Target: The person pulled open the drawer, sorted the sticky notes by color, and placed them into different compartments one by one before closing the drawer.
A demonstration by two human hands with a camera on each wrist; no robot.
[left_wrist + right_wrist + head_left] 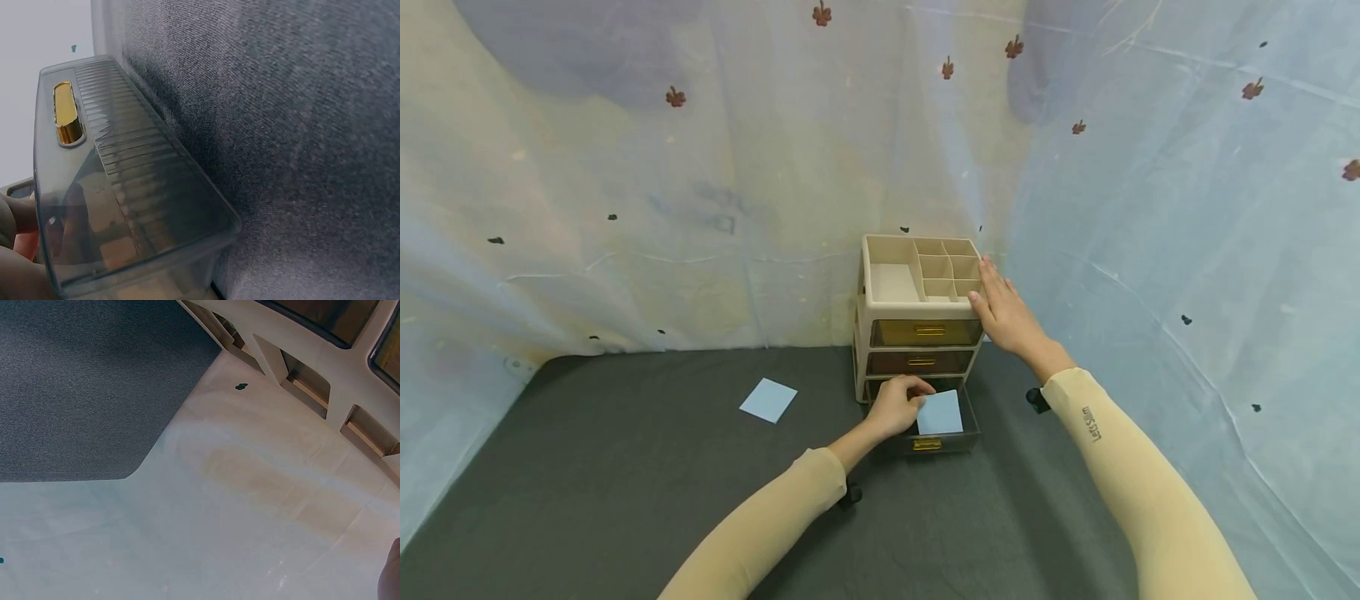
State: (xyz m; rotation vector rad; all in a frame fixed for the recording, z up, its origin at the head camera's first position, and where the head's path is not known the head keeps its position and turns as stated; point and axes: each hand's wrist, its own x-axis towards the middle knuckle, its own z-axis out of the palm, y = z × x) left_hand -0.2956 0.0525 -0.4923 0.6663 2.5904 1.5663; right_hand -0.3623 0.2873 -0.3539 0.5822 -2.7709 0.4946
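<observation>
A beige desktop organizer (917, 310) stands against the back wall, its bottom drawer (972, 433) pulled out. Over that clear grey drawer, my left hand (891, 408) pinches the left edge of a light blue paper square (942, 413). The left wrist view shows the drawer front with its gold handle (65, 112), and part of the left hand (22, 269) behind it. My right hand (1006, 315) rests with straight fingers against the organizer's upper right side. In the right wrist view only a bit of that hand (390, 575) shows, near the organizer's side frame (337, 415).
A second light blue paper square (768, 401) lies on the dark grey tabletop (625, 467), left of the organizer. Two upper drawers, amber (895, 332) and brown (891, 363), are closed. The organizer's top has several compartments. A patterned cloth wall (775, 167) encloses the back and sides.
</observation>
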